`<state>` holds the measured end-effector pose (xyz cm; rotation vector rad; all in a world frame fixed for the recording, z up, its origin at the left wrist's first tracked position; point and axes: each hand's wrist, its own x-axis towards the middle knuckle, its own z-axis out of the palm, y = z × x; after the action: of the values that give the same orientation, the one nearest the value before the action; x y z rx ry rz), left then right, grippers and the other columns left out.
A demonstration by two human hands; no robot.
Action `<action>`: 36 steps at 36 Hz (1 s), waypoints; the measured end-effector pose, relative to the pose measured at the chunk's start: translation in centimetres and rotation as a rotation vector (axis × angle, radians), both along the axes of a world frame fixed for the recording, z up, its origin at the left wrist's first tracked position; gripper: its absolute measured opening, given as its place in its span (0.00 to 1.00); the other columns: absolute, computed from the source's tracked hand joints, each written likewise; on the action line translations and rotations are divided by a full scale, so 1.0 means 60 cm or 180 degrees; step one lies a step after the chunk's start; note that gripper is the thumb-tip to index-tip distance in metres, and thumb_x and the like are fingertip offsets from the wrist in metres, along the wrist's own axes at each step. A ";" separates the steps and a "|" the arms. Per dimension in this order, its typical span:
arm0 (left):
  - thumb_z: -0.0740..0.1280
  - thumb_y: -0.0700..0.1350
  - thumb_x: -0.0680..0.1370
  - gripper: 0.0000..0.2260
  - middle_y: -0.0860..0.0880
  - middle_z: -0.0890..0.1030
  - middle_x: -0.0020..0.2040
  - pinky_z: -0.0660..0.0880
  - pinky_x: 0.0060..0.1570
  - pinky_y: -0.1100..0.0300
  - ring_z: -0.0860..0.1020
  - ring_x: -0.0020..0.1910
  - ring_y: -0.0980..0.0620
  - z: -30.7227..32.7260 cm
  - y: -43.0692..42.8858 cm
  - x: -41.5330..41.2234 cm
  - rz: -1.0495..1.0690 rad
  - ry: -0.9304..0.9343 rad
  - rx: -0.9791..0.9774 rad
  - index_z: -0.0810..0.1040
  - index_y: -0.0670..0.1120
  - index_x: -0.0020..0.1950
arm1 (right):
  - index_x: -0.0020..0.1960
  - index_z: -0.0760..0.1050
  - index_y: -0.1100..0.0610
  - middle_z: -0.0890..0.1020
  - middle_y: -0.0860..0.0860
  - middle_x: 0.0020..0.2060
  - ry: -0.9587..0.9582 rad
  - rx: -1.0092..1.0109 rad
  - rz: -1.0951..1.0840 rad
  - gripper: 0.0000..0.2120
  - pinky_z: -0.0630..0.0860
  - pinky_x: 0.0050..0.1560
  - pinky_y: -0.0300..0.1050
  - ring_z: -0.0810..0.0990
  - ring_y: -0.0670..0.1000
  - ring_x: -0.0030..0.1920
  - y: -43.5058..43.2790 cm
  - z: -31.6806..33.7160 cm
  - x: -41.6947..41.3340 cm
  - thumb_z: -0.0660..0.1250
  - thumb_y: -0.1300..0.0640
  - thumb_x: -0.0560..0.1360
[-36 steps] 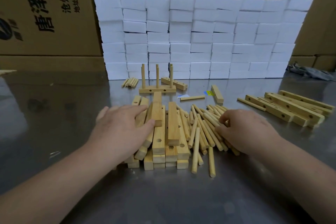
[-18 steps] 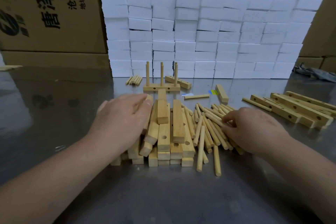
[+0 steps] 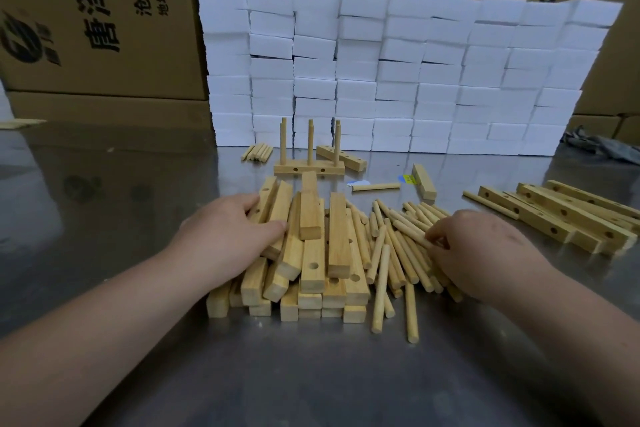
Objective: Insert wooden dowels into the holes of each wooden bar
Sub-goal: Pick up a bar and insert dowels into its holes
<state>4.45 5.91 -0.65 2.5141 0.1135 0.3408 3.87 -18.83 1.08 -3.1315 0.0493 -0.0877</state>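
Both picking: left grip [image 3: 232, 236] clamped on a bar [image 3: 277, 218], right grip [image 3: 481, 253] pinching a dowel [image 3: 412, 234]; next, seat it in a hole.

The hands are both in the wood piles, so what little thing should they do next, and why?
Probably lift one bar clear of the bar pile. The left hand is wrapped around a bar at the pile's left edge, the right hand pinches a dowel in its fingers, and no hole faces that dowel yet.
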 end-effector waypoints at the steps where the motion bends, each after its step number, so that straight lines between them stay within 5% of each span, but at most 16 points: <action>1: 0.65 0.59 0.73 0.26 0.61 0.75 0.55 0.68 0.51 0.58 0.73 0.54 0.55 -0.001 0.001 0.001 -0.0027 -0.0054 -0.0044 0.69 0.55 0.69 | 0.56 0.77 0.50 0.78 0.49 0.45 0.0058 -0.0009 -0.0003 0.11 0.75 0.40 0.38 0.77 0.47 0.40 0.001 0.000 0.002 0.60 0.56 0.76; 3: 0.66 0.56 0.74 0.21 0.68 0.70 0.42 0.66 0.41 0.63 0.70 0.42 0.63 -0.005 0.002 0.003 -0.0032 -0.0253 -0.0140 0.72 0.55 0.67 | 0.56 0.77 0.51 0.78 0.49 0.46 0.0101 -0.0032 0.0008 0.12 0.74 0.39 0.38 0.78 0.47 0.42 0.002 0.001 0.003 0.59 0.58 0.76; 5: 0.66 0.54 0.75 0.19 0.66 0.73 0.45 0.63 0.36 0.67 0.69 0.40 0.64 -0.009 0.002 0.004 -0.0003 -0.0411 -0.0247 0.73 0.55 0.66 | 0.55 0.77 0.51 0.79 0.49 0.45 0.0073 -0.0039 0.0045 0.13 0.72 0.38 0.38 0.78 0.48 0.43 0.001 0.001 0.002 0.57 0.59 0.76; 9: 0.66 0.49 0.76 0.20 0.55 0.77 0.61 0.67 0.45 0.61 0.72 0.50 0.58 -0.009 0.005 0.006 0.0137 -0.0508 -0.0387 0.71 0.52 0.67 | 0.55 0.76 0.48 0.79 0.48 0.46 -0.0035 -0.0034 0.0106 0.14 0.73 0.41 0.38 0.77 0.48 0.45 0.000 0.001 -0.004 0.58 0.59 0.75; 15: 0.60 0.44 0.78 0.17 0.52 0.76 0.61 0.67 0.52 0.59 0.74 0.58 0.52 -0.005 0.002 0.000 0.0342 -0.0874 -0.0304 0.71 0.49 0.68 | 0.54 0.76 0.50 0.78 0.49 0.46 -0.0064 -0.0155 0.0051 0.13 0.76 0.45 0.42 0.77 0.49 0.45 -0.002 -0.003 -0.003 0.58 0.59 0.74; 21: 0.56 0.44 0.80 0.15 0.54 0.77 0.55 0.70 0.46 0.58 0.73 0.49 0.55 -0.002 -0.009 -0.013 0.0198 -0.1245 -0.0195 0.72 0.51 0.65 | 0.45 0.74 0.51 0.75 0.48 0.39 -0.0144 -0.0223 0.0148 0.07 0.70 0.34 0.39 0.75 0.48 0.39 -0.002 -0.011 -0.001 0.57 0.58 0.75; 25: 0.58 0.49 0.79 0.12 0.61 0.75 0.44 0.71 0.34 0.61 0.74 0.40 0.62 0.005 -0.011 -0.023 -0.0018 -0.1362 -0.0376 0.74 0.56 0.60 | 0.51 0.74 0.52 0.73 0.50 0.45 -0.0423 -0.0106 0.0193 0.10 0.74 0.43 0.44 0.74 0.50 0.43 -0.003 -0.017 0.003 0.55 0.57 0.76; 28: 0.65 0.58 0.69 0.11 0.61 0.73 0.43 0.65 0.33 0.65 0.69 0.44 0.73 0.013 -0.014 -0.030 -0.0141 -0.1430 -0.0531 0.73 0.63 0.51 | 0.55 0.71 0.52 0.69 0.50 0.47 -0.0641 -0.0141 0.0191 0.09 0.72 0.38 0.42 0.72 0.50 0.40 -0.002 -0.022 0.005 0.58 0.58 0.76; 30: 0.68 0.59 0.66 0.13 0.61 0.73 0.43 0.64 0.33 0.66 0.68 0.45 0.74 0.015 -0.018 -0.034 -0.0190 -0.1392 -0.0445 0.71 0.65 0.48 | 0.57 0.70 0.51 0.67 0.50 0.49 -0.0690 -0.0186 0.0166 0.13 0.68 0.33 0.39 0.70 0.48 0.37 0.000 -0.026 0.005 0.61 0.61 0.73; 36: 0.68 0.56 0.67 0.07 0.60 0.73 0.41 0.64 0.31 0.65 0.69 0.43 0.70 0.014 -0.019 -0.036 -0.0259 -0.1490 -0.0379 0.71 0.64 0.40 | 0.64 0.65 0.51 0.67 0.50 0.56 -0.0870 0.0338 0.0122 0.21 0.64 0.39 0.41 0.69 0.49 0.41 0.001 -0.018 0.002 0.58 0.66 0.73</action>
<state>2.31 4.76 0.18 2.2490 -0.1491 0.8486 3.97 -18.76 -0.03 -2.9815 -0.0081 -0.4931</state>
